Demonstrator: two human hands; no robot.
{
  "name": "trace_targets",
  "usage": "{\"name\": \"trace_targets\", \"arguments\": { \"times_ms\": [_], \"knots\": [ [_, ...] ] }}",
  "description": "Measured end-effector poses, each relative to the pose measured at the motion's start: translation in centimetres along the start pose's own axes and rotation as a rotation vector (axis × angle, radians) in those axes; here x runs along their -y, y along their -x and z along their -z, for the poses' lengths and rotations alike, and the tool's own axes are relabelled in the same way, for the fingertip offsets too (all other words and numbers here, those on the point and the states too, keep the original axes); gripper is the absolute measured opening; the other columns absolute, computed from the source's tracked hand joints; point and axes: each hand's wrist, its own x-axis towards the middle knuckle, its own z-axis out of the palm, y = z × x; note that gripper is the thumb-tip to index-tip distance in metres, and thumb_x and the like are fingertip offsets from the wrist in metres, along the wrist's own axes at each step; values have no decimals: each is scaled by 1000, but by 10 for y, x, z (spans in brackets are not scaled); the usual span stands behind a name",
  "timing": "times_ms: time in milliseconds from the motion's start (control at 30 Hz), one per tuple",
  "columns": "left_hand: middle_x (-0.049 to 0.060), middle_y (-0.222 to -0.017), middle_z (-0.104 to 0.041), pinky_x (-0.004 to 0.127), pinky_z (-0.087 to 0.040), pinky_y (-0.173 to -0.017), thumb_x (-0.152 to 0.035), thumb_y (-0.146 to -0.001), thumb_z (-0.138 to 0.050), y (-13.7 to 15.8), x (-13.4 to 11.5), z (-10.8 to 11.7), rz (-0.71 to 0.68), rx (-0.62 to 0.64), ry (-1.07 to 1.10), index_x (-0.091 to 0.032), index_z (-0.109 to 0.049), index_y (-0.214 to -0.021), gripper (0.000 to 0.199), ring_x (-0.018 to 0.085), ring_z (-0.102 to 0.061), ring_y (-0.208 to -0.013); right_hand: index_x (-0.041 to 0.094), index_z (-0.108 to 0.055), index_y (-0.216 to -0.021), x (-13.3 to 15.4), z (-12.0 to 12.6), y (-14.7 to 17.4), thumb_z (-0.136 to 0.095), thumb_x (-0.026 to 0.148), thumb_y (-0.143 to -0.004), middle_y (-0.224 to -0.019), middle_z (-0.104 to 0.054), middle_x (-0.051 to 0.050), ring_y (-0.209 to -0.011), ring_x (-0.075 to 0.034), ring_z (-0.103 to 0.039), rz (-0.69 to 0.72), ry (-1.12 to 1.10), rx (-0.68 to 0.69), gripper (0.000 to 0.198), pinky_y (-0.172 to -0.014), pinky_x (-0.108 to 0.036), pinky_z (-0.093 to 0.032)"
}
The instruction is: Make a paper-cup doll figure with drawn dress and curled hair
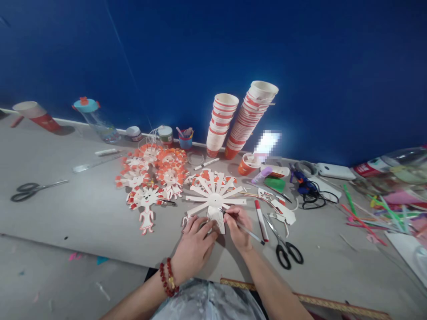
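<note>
A white paper cutout (214, 198), with long strips fanning from a round centre and a body piece below, lies on the table in front of me. My left hand (196, 242) rests over its lower left side, fingers spread and pressing down near the body piece. In my right hand (238, 227) is a slim pen (251, 233), its tip close to the top of the body piece, where faint lines show. Just to the right lie a red-and-white marker (261, 221) and black-handled scissors (283, 249). Left of the cutout sit several finished-looking paper figures with orange-tipped fringes (147, 206).
Behind stand two tall stacks of paper cups (223, 120), a blurred bright phone-like shape (267, 146) and small pots (165, 135). More scissors (28, 191) lie far left. A blue glue gun (302, 183), paper scraps and coloured pipe cleaners (363, 222) are spread out to the right.
</note>
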Motion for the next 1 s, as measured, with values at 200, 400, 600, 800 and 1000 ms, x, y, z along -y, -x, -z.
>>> {"name": "trace_targets", "arguments": {
  "times_ms": [200, 400, 600, 800, 1000],
  "knots": [
    [5, -131, -58, 55, -32, -111, -12, -88, -51, 1, 2, 0, -7, -88, 52, -24, -62, -118, 34, 26, -44, -125, 21, -60, -92, 23, 37, 3, -59, 28, -88, -66, -61, 2, -56, -14, -58, 10, -32, -246, 8, -54, -27, -49],
    [9, -119, -62, 46, -44, -100, -9, -91, -44, 5, 2, 7, 9, -240, 208, -21, -62, -113, 30, 23, -52, -116, 23, -66, -97, 14, 85, 25, -60, 26, -88, -90, -67, -5, -76, -20, -65, 185, 415, -74, 12, -69, -33, -53],
    [10, -115, -62, 45, -46, -99, -10, -91, -45, 9, 1, 12, 7, -294, 236, -20, -63, -108, 26, 22, -55, -111, 26, -67, -109, 3, 96, 38, -47, 20, -92, -100, -68, -7, -92, -23, -66, 290, 697, 158, 26, -81, -37, -54],
    [9, -111, -66, 43, -49, -97, -10, -90, -46, 14, -2, 11, -30, -250, 184, -19, -64, -101, 23, 22, -57, -110, 24, -64, -118, 8, 89, 34, -45, 17, -91, -107, -67, -9, -98, -26, -62, 327, 814, 267, 34, -83, -40, -54],
    [10, -107, -67, 42, -50, -96, -10, -91, -44, 28, -8, 13, -29, -206, 166, -18, -65, -100, 24, 22, -59, -108, 23, -61, -124, 0, 88, 39, -43, 14, -92, -112, -65, -9, -103, -27, -60, 308, 886, 288, 37, -88, -41, -52]
  ]
}}
